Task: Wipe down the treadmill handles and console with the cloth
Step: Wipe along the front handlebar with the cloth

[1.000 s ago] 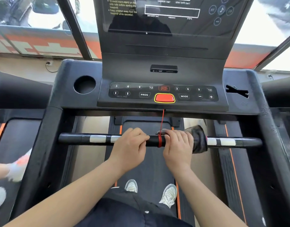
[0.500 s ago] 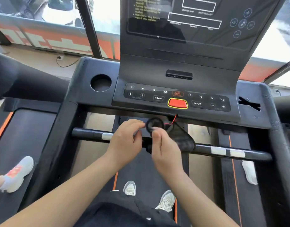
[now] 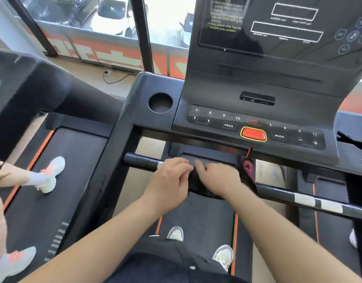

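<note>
Both bare forearms come up from the bottom edge, angled in so the hands nearly meet. The left hand (image 3: 168,177) is knuckles-up, fingers curled over the handlebar (image 3: 139,160) toward its left end. The right hand (image 3: 219,178) sits just beside it, back up, laid on the cloth (image 3: 198,190) draped over the bar, index finger reaching at the left hand. It's pretty blurry, so I can't tell if it grips or just presses.

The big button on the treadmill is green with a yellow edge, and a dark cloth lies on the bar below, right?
No: the head view shows the button is red, not green. The yellow edge and the dark cloth on the handlebar are right.
</note>
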